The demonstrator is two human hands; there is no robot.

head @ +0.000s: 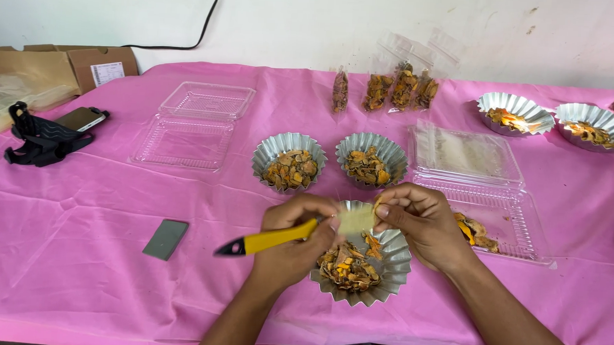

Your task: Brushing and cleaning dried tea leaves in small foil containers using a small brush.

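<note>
We see our left hand (291, 244) gripping a yellow-handled tool (266, 240) while pinching a small pale sheet (355, 219); our right hand (422, 222) pinches the sheet's other edge; the sheet hangs just above a fluted foil cup (394, 266) of dried orange pieces (348, 267) on the pink tabletop (76, 252); two filled cups (290, 161) stand just behind.

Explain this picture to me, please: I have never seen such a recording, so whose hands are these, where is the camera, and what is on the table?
The camera sits on a person's head and looks down at their own bare hands. The left hand holds a yellow-handled tool; both it and the right hand pinch a small pale piece over a foil cup of dried orange-brown bits. On the pink tablecloth lie more filled foil cups, clear plastic boxes, small filled bags, a grey block and a phone.
</note>
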